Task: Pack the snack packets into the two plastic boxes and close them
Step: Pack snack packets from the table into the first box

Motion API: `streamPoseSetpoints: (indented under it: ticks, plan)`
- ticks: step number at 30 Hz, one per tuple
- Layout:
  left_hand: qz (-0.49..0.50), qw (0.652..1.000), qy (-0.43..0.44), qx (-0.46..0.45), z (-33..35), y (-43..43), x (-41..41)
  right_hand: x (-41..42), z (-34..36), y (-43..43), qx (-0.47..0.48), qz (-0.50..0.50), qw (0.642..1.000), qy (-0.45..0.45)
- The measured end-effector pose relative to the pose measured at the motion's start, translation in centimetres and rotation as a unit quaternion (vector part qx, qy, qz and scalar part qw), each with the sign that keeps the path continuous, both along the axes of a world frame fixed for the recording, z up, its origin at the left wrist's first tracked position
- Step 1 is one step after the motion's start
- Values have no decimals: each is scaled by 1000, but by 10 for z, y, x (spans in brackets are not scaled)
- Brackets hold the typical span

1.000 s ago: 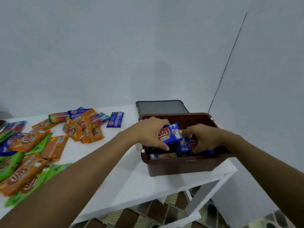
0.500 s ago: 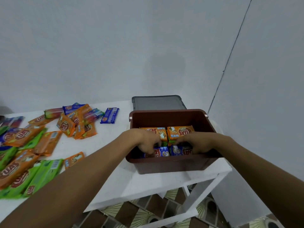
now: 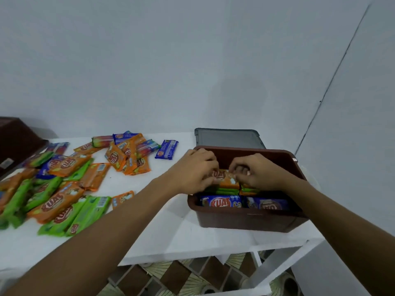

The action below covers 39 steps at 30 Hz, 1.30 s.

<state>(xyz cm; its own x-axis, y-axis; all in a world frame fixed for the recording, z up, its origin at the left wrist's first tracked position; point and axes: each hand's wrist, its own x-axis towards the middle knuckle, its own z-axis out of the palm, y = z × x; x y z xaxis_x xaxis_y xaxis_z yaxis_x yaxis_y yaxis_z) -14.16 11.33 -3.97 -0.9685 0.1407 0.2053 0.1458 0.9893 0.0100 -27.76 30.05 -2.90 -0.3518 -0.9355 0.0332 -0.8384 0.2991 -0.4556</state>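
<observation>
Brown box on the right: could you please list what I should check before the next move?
1. Left hand and right hand grip the orange packet: ok.
2. Orange packet seated down in the brown box: not ok, it stands above the others.
3. Space left at the back: cannot tell, the hands hide it.
4. Grey lid lying behind the box: ok.
5. Loose packets all packed: not ok.

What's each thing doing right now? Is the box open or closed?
box: open, packets inside
lid: off, behind the box
orange packet: held at both ends
left hand: grips the orange packet
right hand: grips the orange packet
loose packets: scattered on the table
second box: cut off at left, cannot tell
</observation>
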Motion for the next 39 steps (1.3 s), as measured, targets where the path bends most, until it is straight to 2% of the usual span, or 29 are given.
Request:
streamPoseSetpoints:
  ticks: [3, 6, 9, 12, 15, 17, 19, 23, 28, 31, 36, 39]
  plan:
    - [48, 995, 65, 55, -8, -25, 23, 17, 10, -25, -55, -2, 998, 26]
    - [115, 992, 22, 35, -19, -63, 63, 45, 16, -63, -94, 14, 995, 24]
    - [185, 982, -16, 26, -27, -111, 116, 84, 21, -114, -86, 46, 995, 20]
    - [269, 961, -54, 27, -34, -156, 168, 125, 19, -160, -19, 68, 997, 32]
    - [383, 917, -109, 8, -43, -196, 212, 160, -1, -199, 120, 76, 989, 49]
    - [422, 894, -150, 8, -49, -211, 232, 179, -26, -217, 213, 64, 974, 50]
    - [415, 894, -169, 11, -55, -219, 241, 196, -51, -227, 260, 29, 964, 41]
    - [383, 908, -164, 36, -57, -229, 243, 223, -76, -230, 222, -66, 973, 16]
    - [287, 947, -75, 122, -60, -229, 241, 227, -76, -224, 203, -118, 971, 41]
    - [251, 957, -31, 139, -59, -226, 233, 222, -66, -217, 176, -123, 974, 68]
    - [236, 961, 19, 143, -46, -215, 215, 220, -31, -203, 99, -85, 977, 167]
    - [206, 957, 85, 183, -29, -206, 197, 209, 0, -181, 50, -90, 983, 152]
